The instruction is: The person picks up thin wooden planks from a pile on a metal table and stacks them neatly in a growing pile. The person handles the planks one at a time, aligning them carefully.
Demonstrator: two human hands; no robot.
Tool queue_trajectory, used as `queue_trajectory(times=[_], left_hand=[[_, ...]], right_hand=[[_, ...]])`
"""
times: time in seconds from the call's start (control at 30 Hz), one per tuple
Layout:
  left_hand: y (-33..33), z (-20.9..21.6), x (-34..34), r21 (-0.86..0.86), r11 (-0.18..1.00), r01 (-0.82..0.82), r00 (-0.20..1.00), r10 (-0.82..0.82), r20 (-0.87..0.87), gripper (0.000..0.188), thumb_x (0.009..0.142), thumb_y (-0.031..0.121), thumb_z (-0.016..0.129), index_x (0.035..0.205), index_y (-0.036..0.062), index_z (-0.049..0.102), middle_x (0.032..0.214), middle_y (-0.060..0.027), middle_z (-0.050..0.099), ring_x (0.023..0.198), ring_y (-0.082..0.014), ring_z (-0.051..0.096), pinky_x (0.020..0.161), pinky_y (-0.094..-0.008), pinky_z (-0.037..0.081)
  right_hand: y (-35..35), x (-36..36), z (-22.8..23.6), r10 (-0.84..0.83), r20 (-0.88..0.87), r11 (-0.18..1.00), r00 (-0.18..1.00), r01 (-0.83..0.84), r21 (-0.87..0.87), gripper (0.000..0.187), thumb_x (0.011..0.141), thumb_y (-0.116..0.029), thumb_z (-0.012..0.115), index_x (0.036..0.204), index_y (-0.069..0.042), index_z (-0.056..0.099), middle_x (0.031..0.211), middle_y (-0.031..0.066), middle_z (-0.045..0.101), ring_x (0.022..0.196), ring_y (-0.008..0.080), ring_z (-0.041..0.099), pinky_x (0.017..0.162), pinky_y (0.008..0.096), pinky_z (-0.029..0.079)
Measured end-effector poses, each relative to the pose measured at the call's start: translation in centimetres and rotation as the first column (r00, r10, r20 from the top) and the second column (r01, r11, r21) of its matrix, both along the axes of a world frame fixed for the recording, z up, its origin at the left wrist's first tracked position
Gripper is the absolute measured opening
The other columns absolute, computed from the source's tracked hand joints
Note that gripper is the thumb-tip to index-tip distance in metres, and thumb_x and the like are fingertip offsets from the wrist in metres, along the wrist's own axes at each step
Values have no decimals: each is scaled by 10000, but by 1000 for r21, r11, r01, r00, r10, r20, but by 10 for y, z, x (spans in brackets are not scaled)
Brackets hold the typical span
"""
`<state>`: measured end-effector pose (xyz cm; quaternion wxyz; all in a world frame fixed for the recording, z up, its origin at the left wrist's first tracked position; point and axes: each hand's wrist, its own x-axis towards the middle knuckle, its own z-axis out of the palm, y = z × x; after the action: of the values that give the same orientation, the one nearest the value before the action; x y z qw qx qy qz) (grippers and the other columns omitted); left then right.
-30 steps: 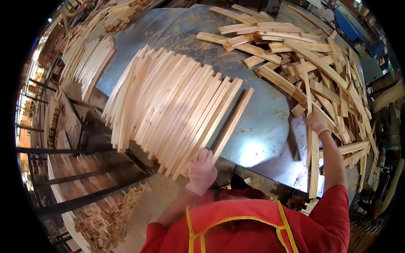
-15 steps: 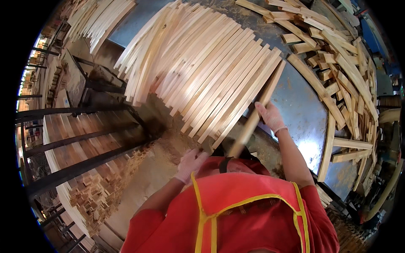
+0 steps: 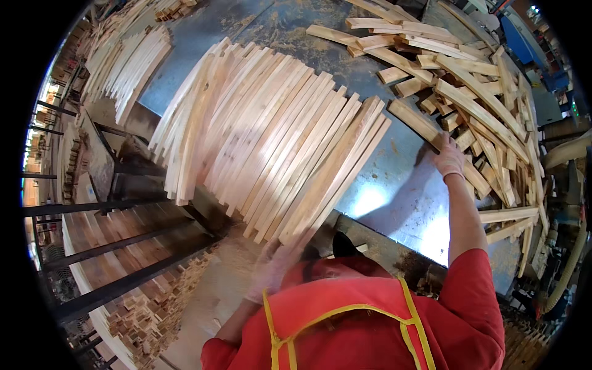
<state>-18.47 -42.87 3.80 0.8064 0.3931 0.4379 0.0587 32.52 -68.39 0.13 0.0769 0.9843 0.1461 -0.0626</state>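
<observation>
My right hand (image 3: 450, 159), in a pale glove, reaches out to the right. Its fingers curl over a thick wooden strip (image 3: 416, 123) that lies along the near edge of a jumbled heap. My left hand (image 3: 277, 265), also gloved, is smeared by motion at the near ends of a row of wooden strips (image 3: 265, 123); its fingers cannot be made out. The strips in this row lie side by side, with a few slanting across the others at the left and right ends.
A grey metal table (image 3: 394, 166) carries the row and, to the right, the heap of wooden strips (image 3: 487, 105). Another bundle of strips (image 3: 132, 68) lies at the far left. Black metal bars (image 3: 123, 271) cross above a large wood stack (image 3: 148, 314) at the lower left.
My right hand has let go of the strip it held, which lies at the row's right end, and has moved right onto another strip. The left hand has shifted slightly down and blurs.
</observation>
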Motion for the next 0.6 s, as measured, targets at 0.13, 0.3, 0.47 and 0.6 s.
queue_trajectory(times=[0.13,0.3,0.47,0.6], left_hand=[[61,-7,2,-359,923,138,977,-67,203,670,1053,444,634,1527,-1,472,1349,-160,651,1163,-234,678,1019,-406,543],[75,6,118,93,831,548,833,-552,28,786,1001,333,662,1608,-34,325,1489,-249,546,1305,-329,607,1085,-438,497],[51,18,184,452,327,830,549,-626,-554,928,911,264,722,1650,-4,228,1648,-248,383,1488,-370,445,1222,-432,358],[69,22,142,573,286,768,622,-549,-558,932,909,269,717,1664,36,223,1560,-268,488,1323,-412,592,1118,-462,466]], right_hand=[[-6,20,-5,46,3,988,999,-45,-151,797,877,-405,786,1538,-141,427,1393,142,649,1272,368,620,1028,458,529],[18,4,19,160,-324,985,932,-129,115,738,928,-407,699,1531,-55,460,1224,289,700,1159,447,671,998,506,527],[26,-71,-75,162,-544,683,823,305,664,605,991,-467,626,1360,11,593,1115,269,743,1065,412,720,908,466,539],[85,-145,-70,178,-495,789,851,177,588,576,1002,-507,596,1156,40,690,971,282,737,941,411,724,856,469,543]])
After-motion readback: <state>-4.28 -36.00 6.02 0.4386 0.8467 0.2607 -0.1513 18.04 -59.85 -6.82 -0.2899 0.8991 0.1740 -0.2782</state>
